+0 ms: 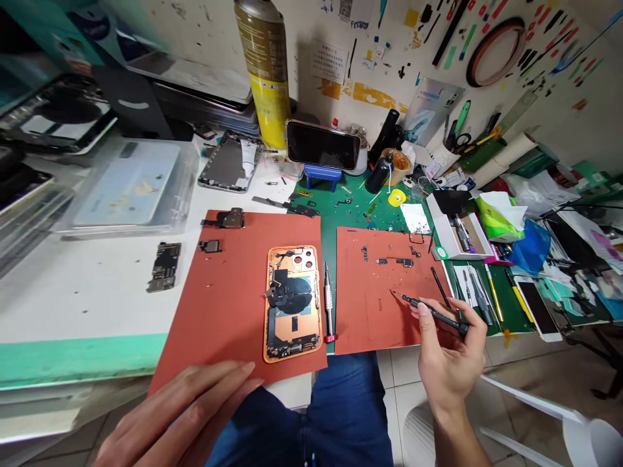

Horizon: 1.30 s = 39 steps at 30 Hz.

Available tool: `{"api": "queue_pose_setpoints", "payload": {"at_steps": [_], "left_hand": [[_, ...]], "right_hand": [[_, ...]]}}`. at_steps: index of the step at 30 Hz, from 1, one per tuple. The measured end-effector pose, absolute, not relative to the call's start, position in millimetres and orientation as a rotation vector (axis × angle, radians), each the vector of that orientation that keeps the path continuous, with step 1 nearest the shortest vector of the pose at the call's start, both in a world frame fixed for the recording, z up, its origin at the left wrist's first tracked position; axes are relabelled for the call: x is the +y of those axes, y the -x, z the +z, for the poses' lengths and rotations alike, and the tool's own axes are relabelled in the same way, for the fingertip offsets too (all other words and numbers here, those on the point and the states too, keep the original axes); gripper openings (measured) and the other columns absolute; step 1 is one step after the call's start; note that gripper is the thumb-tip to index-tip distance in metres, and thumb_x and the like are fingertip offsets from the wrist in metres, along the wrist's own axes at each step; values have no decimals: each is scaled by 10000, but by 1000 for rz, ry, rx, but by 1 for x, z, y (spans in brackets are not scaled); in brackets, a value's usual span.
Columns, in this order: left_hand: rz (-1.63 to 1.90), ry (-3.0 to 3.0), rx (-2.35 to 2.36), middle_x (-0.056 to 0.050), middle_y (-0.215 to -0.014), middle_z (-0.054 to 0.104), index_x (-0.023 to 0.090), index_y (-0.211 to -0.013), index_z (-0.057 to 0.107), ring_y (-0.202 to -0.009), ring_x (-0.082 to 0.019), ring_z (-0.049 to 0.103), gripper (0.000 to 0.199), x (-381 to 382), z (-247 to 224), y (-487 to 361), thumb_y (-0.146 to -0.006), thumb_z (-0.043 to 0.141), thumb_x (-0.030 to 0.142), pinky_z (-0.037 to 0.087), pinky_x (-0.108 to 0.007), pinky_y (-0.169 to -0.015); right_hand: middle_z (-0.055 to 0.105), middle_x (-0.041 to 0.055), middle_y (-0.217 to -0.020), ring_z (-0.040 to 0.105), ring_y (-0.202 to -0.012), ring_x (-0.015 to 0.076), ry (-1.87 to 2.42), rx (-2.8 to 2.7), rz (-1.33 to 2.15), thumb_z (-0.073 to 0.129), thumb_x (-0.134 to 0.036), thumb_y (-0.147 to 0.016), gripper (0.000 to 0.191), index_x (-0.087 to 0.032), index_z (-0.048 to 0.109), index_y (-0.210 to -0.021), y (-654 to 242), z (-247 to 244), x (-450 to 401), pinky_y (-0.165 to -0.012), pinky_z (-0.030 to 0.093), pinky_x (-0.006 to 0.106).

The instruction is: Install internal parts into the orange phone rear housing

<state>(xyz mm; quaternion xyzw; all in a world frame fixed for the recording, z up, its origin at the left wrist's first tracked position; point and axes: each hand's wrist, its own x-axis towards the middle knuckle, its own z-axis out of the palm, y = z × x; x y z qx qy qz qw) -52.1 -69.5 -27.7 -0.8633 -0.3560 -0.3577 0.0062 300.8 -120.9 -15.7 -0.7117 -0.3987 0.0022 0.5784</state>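
My right hand (pixel 450 350) grips a thin black screwdriver (pixel 440 315), its tip pointing left over the right red mat (pixel 355 292). On that mat lie small black phone parts (pixel 403 263) and tiny screws. An opened orange phone housing (pixel 293 305) lies on the left red mat (pixel 228 311), its inside showing. My left hand (pixel 189 415) rests at this mat's front edge, fingers stretched out and holding nothing. A silver screwdriver with a red end (pixel 329 305) lies between the mats. Camera modules (pixel 228 219) sit at the left mat's back corner.
A phone (pixel 323 146) leans on a blue stand (pixel 322 175) at the back, beside a tall yellow spray can (pixel 269 84). A circuit board (pixel 164 266) lies left of the mats. Tweezers, tools, a white box (pixel 457 227) and a white phone (pixel 539 310) are at the right.
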Motion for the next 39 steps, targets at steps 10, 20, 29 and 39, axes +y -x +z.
{"api": "queue_pose_setpoints", "payload": {"at_steps": [10,20,29,39], "left_hand": [[-1052,2815,-913,26,-1204,847,323,-1382,770,-867,-204,850,388,-52,-22,54,-1110,535,177,680,-307,-723],[-1265,3247,-1260,-76,-1137,756,224,-1296,724,-918,-168,780,223,-29,7,24,-1091,640,201,628,-247,-739],[-1452,3352,-1375,-52,-1084,728,170,-1256,726,-921,-141,727,199,-30,0,22,-1075,651,140,585,-238,-782],[-1624,3304,-1283,-57,-1038,748,145,-1178,729,-921,-149,725,143,-32,-3,20,-1081,627,117,583,-252,-793]], "right_hand": [[842,63,-1011,847,-797,220,1591,-827,129,906,-305,-885,457,-217,641,-1246,-292,-1,-116,-792,732,352],[824,28,-816,789,-557,246,1482,-737,705,971,-340,-816,505,-226,678,-1212,-242,23,-102,-553,704,352],[791,2,-741,769,-543,212,1514,-778,851,969,-402,-814,497,-222,678,-1174,-204,22,-91,-512,666,284],[771,-8,-701,770,-540,228,1503,-781,887,970,-374,-816,495,-219,671,-1179,-202,19,-90,-523,671,310]]}}
